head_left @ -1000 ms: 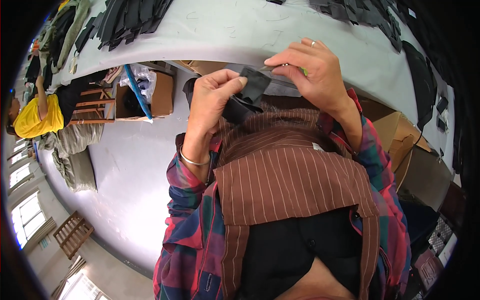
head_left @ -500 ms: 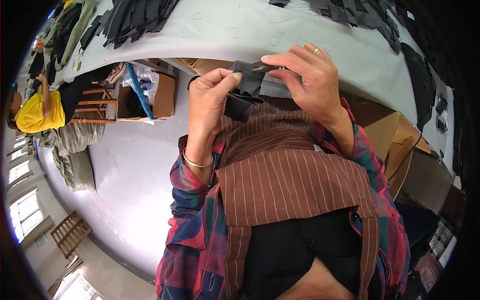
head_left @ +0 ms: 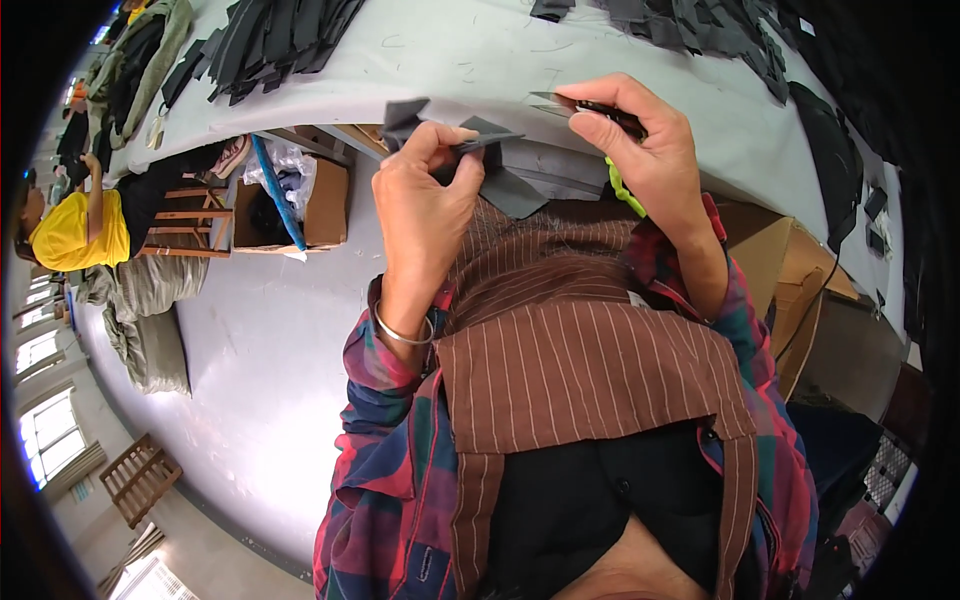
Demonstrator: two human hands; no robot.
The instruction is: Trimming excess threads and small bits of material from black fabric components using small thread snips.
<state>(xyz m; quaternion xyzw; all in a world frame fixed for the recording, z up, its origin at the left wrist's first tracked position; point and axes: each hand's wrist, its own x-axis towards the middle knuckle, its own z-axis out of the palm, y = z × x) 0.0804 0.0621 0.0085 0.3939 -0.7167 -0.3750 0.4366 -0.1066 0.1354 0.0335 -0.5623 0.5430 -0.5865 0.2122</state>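
Observation:
Pinched between the thumb and fingers of my left hand is a dark grey fabric strip. One end sticks up past the knuckles and a folded edge points right, while another part hangs below the fingers. My right hand grips a pair of thread snips with dark handles. Their pointed blades face left, apart from the fabric, just above the table's near edge. A lime-green cord dangles below the right palm. My fingers hide part of the strip and of the snips.
Across the white table lie a pile of dark strips at the left and another heap of strips at the right. Cardboard boxes stand below. A person in a yellow top sits at far left.
The snips have come away from the fabric, moving right and up with my right hand. My left hand has turned the strip, so its folded edge now points right.

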